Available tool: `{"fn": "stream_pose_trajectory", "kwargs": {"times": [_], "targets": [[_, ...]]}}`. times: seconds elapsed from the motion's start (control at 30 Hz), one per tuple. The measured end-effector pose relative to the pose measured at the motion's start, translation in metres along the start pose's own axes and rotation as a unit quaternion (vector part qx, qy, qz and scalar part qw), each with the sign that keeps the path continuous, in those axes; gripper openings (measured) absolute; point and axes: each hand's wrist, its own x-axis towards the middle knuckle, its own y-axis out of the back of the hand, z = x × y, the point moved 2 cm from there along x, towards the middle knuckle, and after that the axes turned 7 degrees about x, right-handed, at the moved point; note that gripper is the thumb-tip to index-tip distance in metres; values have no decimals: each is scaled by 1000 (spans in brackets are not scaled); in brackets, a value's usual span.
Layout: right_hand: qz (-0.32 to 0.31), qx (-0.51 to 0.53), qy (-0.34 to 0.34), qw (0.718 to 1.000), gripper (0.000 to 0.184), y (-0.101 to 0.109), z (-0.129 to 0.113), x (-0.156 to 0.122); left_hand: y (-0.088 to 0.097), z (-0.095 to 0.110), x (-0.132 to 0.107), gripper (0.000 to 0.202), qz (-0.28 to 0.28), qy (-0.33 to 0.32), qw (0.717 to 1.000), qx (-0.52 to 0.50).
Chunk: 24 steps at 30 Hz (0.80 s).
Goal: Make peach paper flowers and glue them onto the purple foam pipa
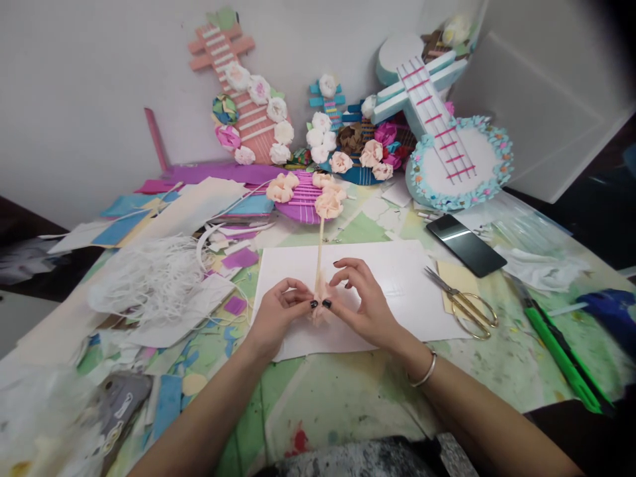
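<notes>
Over a white board [397,265], my left hand [281,308] and my right hand [366,305] come together on a gathered piece of peach crepe paper [318,315]. The left thumb and fingers pinch it from one side. From the other, my right thumb presses against it while those fingers curl above. A thin pale strip [320,255] runs up from between the hands toward a purple guitar-shaped craft [303,192] with peach paper flowers. Fingers partly cover the gathered paper.
Gold-handled scissors [467,306], a phone [466,245] and a green utility knife [561,358] lie to the right. White stringy shreds [149,281] and paper scraps crowd the left. Behind stand decorated instrument shapes, including a light-blue one [447,139] and a salmon one [248,119].
</notes>
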Motion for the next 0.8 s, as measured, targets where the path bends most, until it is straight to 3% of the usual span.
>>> {"fn": "stream_pose_trajectory", "kwargs": {"times": [0.1,0.27,0.6,0.8], "targets": [[-25,-48,44,998,14,-6,-2,-3,0,1,0,33,33,-4,999,-32],[-41,-77,67,994,6,-11,0,-5,0,-3,0,33,7,8,997,-77],[-42,-64,59,995,12,-10,-1,-5,-1,-5,2,33,2,18,996,-85],[-61,5,-10,998,13,-6,2,-1,0,-6,3,33,10,26,994,-109]]}}
